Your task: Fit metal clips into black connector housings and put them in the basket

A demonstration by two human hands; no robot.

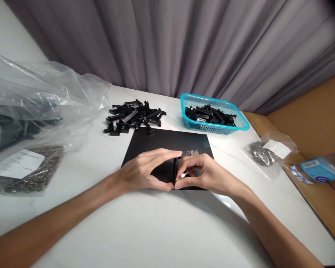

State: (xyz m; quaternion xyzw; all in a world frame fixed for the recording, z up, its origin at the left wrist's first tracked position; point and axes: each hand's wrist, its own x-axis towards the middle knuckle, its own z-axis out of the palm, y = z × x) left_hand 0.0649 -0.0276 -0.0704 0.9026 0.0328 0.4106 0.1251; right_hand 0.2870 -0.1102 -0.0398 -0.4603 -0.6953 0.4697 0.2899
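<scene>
Between thumb and fingers, my left hand [149,169] grips a narrow black plastic part [175,169] by its two ends, over a black mat [162,139]. My right hand [202,171] is closed at the near end of that part, thumb and fingertips touching it. A thin tool with a white tip [183,175] pokes out between the right fingers; its kind cannot be made out. Just beyond the right hand, a small heap of tiny metal pieces [192,153] lies on the mat.
Loose black plastic parts [134,115] are piled behind the mat. A blue basket [241,121] holds more. Clear bags of metal pieces lie left [41,171] and right [264,152]. A large plastic bag [80,89], a blue-labelled packet [318,167] and a cardboard box [309,111] flank the table.
</scene>
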